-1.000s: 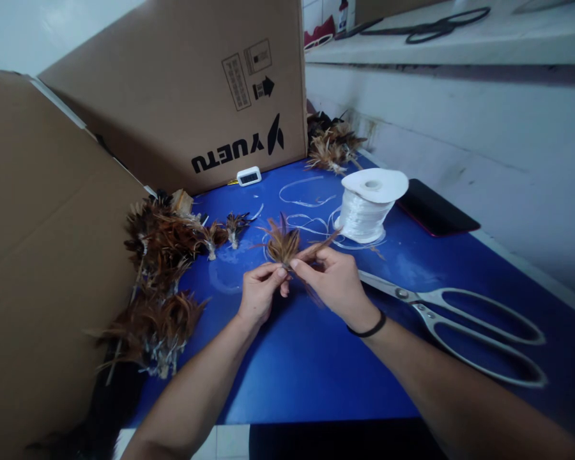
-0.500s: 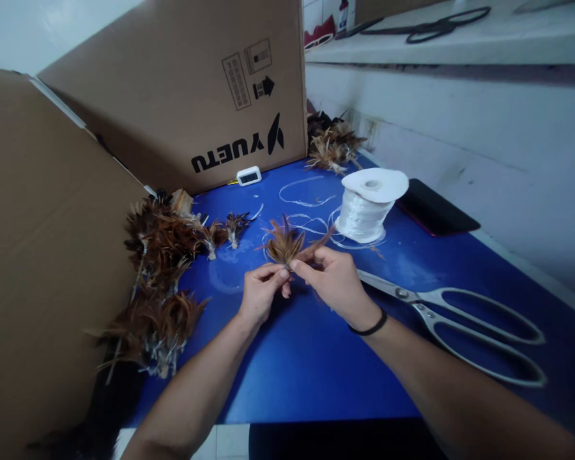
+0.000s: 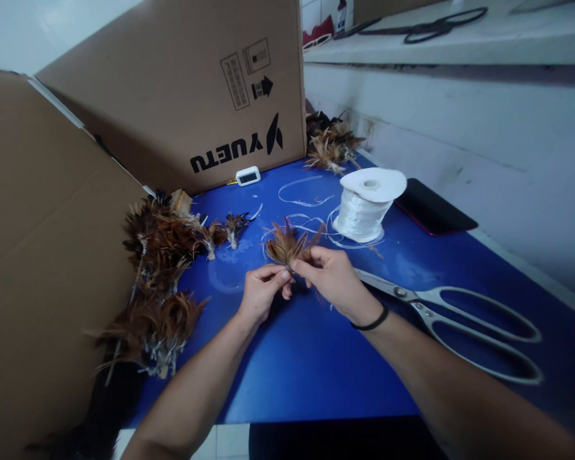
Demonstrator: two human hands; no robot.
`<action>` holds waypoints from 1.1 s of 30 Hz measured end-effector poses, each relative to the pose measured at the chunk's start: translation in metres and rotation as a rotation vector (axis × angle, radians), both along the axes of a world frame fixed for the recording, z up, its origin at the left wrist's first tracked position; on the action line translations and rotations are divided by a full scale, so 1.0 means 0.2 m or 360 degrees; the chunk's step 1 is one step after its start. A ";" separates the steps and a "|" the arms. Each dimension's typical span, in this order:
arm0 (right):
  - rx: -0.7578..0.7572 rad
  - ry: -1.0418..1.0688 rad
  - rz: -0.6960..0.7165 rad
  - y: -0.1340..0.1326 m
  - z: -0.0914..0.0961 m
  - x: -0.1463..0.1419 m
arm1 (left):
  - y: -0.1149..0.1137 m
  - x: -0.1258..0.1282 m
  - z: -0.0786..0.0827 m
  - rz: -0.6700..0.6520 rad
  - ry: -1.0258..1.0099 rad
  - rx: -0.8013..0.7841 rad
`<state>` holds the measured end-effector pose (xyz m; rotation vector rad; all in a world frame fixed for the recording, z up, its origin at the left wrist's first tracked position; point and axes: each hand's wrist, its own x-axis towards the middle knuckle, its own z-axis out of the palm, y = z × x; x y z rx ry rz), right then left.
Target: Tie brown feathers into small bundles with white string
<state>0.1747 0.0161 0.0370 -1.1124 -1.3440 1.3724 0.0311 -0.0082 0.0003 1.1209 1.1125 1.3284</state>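
Both hands meet over the middle of the blue table [image 3: 306,358]. My left hand [image 3: 261,292] pinches the base of a small bundle of brown feathers [image 3: 283,244] between thumb and forefinger. My right hand [image 3: 333,278], with a black band on its wrist, pinches the same bundle from the right side. The feathers fan upward and away from my fingers. A white spool of thread [image 3: 367,203] stands just beyond my right hand, with loose thread looping on the table toward the bundle.
Large scissors [image 3: 460,313] lie to the right. Piles of tied feather bundles [image 3: 160,268] sit at left, more feathers [image 3: 330,144] at the back. Cardboard boxes [image 3: 182,89] wall the left and rear. A small white device [image 3: 248,176] and a dark phone [image 3: 434,206] also rest there.
My right hand has shifted slightly left and closer to the bundle, bringing a stray feather in against it. The left hand has stayed put.
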 end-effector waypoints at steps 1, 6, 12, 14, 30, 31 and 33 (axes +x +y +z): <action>0.0005 -0.0009 0.0007 0.00 0.00 0.00 | 0.00 0.00 0.00 -0.0008 -0.0002 -0.0004; 0.0016 -0.0024 0.0046 0.01 -0.01 0.01 | 0.00 0.00 0.01 -0.0047 -0.0006 -0.0033; 0.0016 -0.0007 0.0070 0.01 -0.02 0.01 | 0.00 0.00 0.01 -0.0053 0.0013 -0.0076; 0.0007 -0.0005 0.0076 0.01 -0.02 0.00 | 0.00 0.00 0.01 -0.0052 0.0011 -0.0084; 0.0055 -0.0013 0.0068 0.01 0.00 0.01 | 0.01 0.01 0.03 0.0005 -0.0142 -0.0108; 0.0068 0.0016 0.0078 0.01 0.01 0.01 | 0.01 0.00 0.03 0.0026 -0.0181 -0.0123; 0.0041 0.0102 0.0088 0.02 0.01 0.02 | 0.01 0.00 0.03 0.0066 -0.0260 -0.0159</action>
